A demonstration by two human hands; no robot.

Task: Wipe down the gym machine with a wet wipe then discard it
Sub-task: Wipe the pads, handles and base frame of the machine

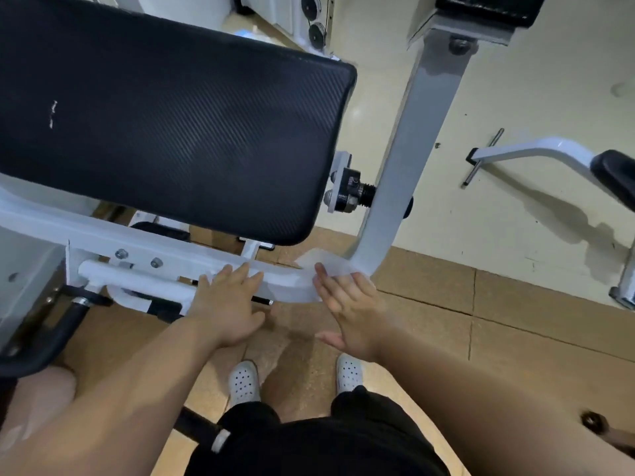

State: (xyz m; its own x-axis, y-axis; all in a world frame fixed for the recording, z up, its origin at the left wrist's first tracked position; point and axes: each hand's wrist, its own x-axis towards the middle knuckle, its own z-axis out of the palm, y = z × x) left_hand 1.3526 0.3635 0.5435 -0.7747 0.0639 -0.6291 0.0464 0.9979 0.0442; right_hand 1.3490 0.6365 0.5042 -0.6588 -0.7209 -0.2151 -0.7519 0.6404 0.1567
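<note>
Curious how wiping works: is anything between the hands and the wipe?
Nothing visible. The right hand presses the wet wipe straight onto the white frame bar; the left hand rests beside it. No bin shows.

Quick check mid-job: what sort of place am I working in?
Most likely a gym. A black padded rest sits on a white steel frame, cable pulleys show at the top, and a second padded machine stands to the right.

No legible text, label, brand, number or sign appears on any surface. The white marks (pixel 52 113) on the black pad (pixel 171 132) (far up and left of the right hand (pixel 347 310) pressing the wet wipe (pixel 326 266)) form no readable characters.
</note>
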